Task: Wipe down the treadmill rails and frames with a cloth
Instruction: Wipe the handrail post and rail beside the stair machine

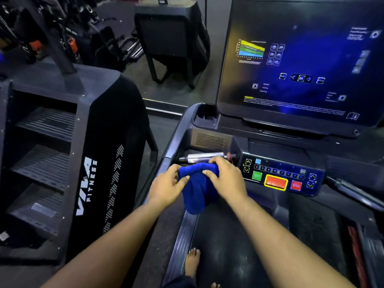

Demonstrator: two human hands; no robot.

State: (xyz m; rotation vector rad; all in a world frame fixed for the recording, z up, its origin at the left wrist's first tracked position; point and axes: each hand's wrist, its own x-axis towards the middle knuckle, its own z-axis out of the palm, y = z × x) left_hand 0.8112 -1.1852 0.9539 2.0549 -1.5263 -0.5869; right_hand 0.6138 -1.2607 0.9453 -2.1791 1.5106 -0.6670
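Head view: a bunched blue cloth (198,183) is pinched by the left hand (166,187) and right hand (225,179), just before the chrome handlebar (204,157), beside the button panel (280,175), where buttons could be pressed accidentally.

cloth (197,188): soft blue fabric | handlebar (202,157): shiny metal | screen (301,59): glossy
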